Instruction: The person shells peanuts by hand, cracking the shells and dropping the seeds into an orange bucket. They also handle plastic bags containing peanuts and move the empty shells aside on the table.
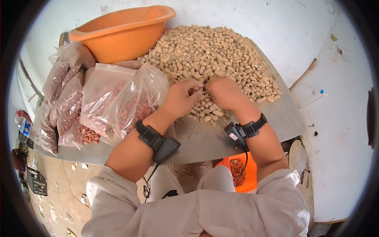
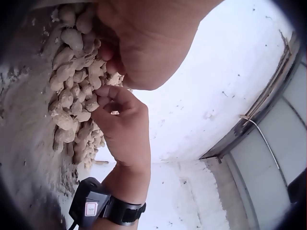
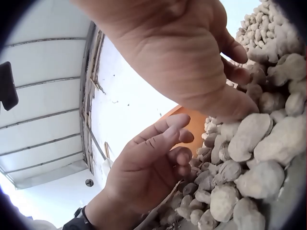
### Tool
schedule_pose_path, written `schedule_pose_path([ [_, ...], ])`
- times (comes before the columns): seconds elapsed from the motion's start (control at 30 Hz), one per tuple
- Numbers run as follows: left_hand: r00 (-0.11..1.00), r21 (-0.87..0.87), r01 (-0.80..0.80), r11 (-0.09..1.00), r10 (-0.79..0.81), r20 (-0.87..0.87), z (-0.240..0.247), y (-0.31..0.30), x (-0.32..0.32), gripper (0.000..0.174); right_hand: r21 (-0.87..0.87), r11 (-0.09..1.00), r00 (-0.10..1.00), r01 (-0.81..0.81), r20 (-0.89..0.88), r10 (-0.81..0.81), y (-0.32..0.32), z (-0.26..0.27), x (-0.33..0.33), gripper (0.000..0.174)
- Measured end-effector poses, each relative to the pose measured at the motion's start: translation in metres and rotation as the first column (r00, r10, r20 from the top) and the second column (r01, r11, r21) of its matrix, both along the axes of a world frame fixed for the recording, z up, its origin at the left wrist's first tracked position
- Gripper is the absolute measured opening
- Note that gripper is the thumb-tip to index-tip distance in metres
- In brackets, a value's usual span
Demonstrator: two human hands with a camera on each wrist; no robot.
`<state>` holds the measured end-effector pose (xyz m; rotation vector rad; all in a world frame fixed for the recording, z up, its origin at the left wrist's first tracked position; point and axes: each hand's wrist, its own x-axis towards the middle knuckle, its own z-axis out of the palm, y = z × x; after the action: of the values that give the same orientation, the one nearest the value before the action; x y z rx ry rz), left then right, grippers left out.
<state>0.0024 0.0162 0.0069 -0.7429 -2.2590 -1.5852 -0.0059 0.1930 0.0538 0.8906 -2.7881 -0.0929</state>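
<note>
Unshelled peanuts (image 1: 213, 51) lie heaped on a metal tabletop (image 1: 193, 140), and both hands work at the near side of the heap. My left hand (image 1: 183, 96) hovers beside the nuts, its fingers loosely bent with nothing visible between them; the right wrist view shows this left hand (image 3: 148, 165) with the thumb lying near the forefinger. My right hand (image 1: 225, 93) reaches down into the heap. Its thumb and fingers bend close about the peanuts (image 3: 254, 132) in the right wrist view, and I cannot tell whether they grip one.
An orange basin (image 1: 122, 37) stands at the back left. Clear bags of red peanut kernels (image 1: 106, 98) crowd the left side, with loose kernels (image 1: 90, 135) at one bag. Below the front edge, an orange container (image 1: 248, 179) holds reddish pieces. A white wall (image 1: 331, 98) rises behind.
</note>
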Motion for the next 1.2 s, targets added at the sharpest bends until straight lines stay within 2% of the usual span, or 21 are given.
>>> schedule_pose_path([
  [0.4, 0.997, -0.046, 0.021, 0.999, -0.024, -0.066, -0.002, 0.005, 0.002, 0.021, -0.057, 0.996, 0.997, -0.064, -0.049, 0.061, 0.016, -0.01, -0.005, 0.013],
  [0.5, 0.998, -0.02, 0.022, 1.0, -0.023, -0.05, -0.004, 0.006, 0.001, 0.022, -0.119, 0.989, 0.996, -0.093, -0.012, 0.092, 0.022, -0.008, -0.003, 0.013],
  [0.57, 1.0, 0.085, 0.028, 0.996, -0.028, -0.004, -0.003, 0.01, 0.002, 0.025, -0.159, 0.98, 0.993, -0.117, 0.002, 0.119, 0.027, -0.015, -0.01, 0.012],
  [0.6, 0.999, 0.138, 0.027, 0.99, -0.029, 0.017, -0.003, 0.011, 0.002, 0.026, -0.307, 0.936, 0.983, -0.173, 0.003, 0.183, 0.027, -0.017, -0.014, 0.013],
  [0.67, 0.994, 0.184, 0.037, 0.982, -0.054, 0.093, -0.004, 0.009, 0.001, 0.029, -0.577, 0.774, 0.953, -0.261, -0.027, 0.302, 0.027, -0.016, -0.016, 0.015],
  [0.7, 0.99, 0.227, 0.031, 0.973, -0.06, 0.125, -0.001, 0.011, 0.003, 0.03, -0.796, 0.585, 0.927, -0.156, 0.087, 0.366, 0.022, -0.017, -0.013, 0.011],
  [0.8, 0.965, 0.333, 0.039, 0.942, -0.123, 0.233, 0.006, 0.011, 0.009, 0.031, -0.864, 0.499, 0.877, 0.067, 0.29, 0.384, 0.019, -0.005, 0.0, 0.01],
  [0.87, 0.922, 0.438, 0.034, 0.898, -0.197, 0.332, 0.011, 0.015, 0.013, 0.03, -0.907, 0.421, 0.888, 0.031, 0.218, 0.404, 0.013, -0.009, 0.003, 0.013],
  [0.97, 0.891, 0.542, 0.091, 0.835, -0.311, 0.329, 0.004, 0.016, 0.01, 0.028, -0.936, 0.35, 0.893, -0.049, 0.116, 0.435, 0.009, -0.013, 0.005, 0.013],
  [1.03, 0.9, 0.566, 0.063, 0.822, -0.292, 0.324, 0.004, 0.018, 0.011, 0.025, -0.945, 0.314, 0.895, -0.089, 0.062, 0.441, 0.007, -0.018, 0.002, 0.015],
  [1.13, 0.911, 0.61, 0.035, 0.791, -0.276, 0.305, 0.006, 0.018, 0.012, 0.021, -0.973, 0.222, 0.873, -0.065, 0.053, 0.484, 0.007, -0.026, -0.003, 0.019],
  [1.2, 0.909, 0.635, 0.038, 0.772, -0.291, 0.299, 0.007, 0.018, 0.012, 0.019, -0.96, 0.277, 0.858, -0.046, 0.104, 0.503, 0.009, -0.025, -0.005, 0.023],
])
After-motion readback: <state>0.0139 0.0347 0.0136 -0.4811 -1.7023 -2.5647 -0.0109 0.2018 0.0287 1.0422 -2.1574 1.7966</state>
